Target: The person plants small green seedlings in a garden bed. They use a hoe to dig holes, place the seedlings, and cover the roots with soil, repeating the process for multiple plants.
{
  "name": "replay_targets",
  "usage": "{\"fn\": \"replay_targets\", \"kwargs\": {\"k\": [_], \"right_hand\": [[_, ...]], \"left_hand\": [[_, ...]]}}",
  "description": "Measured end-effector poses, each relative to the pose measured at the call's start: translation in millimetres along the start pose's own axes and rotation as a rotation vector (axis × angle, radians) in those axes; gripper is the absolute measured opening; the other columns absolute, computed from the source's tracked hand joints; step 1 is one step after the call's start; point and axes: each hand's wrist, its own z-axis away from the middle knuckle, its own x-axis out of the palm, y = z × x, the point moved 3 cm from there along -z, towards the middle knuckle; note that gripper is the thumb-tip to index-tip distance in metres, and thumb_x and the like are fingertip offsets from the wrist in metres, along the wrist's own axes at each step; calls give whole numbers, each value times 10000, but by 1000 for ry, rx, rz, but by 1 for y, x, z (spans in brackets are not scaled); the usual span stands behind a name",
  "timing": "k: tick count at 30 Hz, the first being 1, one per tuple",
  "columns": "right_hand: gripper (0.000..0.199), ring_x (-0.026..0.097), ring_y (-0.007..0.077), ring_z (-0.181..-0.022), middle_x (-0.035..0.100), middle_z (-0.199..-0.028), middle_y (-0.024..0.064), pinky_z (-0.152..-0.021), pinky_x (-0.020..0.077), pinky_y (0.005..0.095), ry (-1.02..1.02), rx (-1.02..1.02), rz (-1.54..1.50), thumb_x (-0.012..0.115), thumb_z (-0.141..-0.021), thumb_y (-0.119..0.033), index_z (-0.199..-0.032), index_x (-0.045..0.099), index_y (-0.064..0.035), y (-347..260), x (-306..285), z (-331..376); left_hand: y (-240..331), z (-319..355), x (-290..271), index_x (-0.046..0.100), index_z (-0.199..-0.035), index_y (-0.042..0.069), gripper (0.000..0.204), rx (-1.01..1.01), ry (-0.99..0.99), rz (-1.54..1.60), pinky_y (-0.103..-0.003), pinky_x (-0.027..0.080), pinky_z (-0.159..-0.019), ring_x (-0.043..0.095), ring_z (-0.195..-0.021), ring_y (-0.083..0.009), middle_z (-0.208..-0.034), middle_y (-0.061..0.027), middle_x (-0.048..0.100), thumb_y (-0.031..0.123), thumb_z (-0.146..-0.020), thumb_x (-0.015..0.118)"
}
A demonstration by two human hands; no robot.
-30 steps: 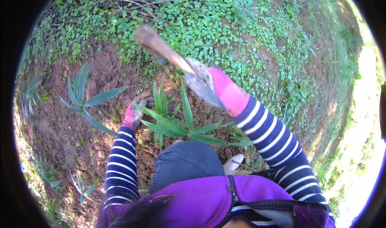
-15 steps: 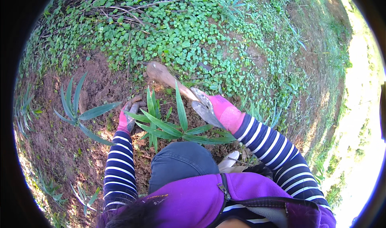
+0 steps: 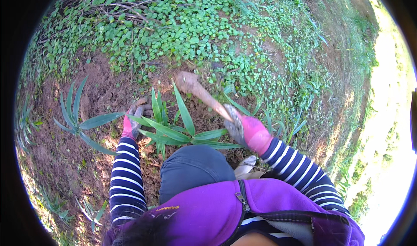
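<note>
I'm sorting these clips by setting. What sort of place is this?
Most likely an outdoor garden bed or small field plot. Bare reddish-brown soil holds long-leaved green plants, low leafy ground cover spreads behind, and the gloved right hand grips a soil-caked wooden-handled digging tool.

Long green strap-shaped plant leaves point(image 3: 182, 131) crowd ground between gloved left hand point(image 3: 134, 118) and right hand point(image 3: 243, 129); bare reddish-brown soil point(image 3: 104, 94) open at left; dense clover-like groundcover point(image 3: 186, 29) beyond
</note>
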Motion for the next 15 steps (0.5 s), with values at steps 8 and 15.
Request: {"fn": "replay_targets", "kwargs": {"k": [8, 15], "right_hand": [[655, 634, 400, -651, 646, -766, 204, -570, 488, 492, 227, -109, -169, 646, -914, -266, -1490, 349, -165, -6, -7, 20], [620, 656, 399, -703, 656, -843, 223, -601, 519, 462, 170, -56, -176, 631, -934, -278, -1478, 381, -121, -25, -9, 16]], "left_hand": [[4, 1, 0, 511, -1327, 30, 339, 6, 69, -61, -343, 593, -718, 688, -873, -232, -1115, -183, 677, 150, -1012, 488], [2, 0, -3, 547, -1299, 11, 332, 33, 74, -83, -326, 582, -737, 686, -871, -211, -1092, -151, 684, 162, -1007, 506]]}}
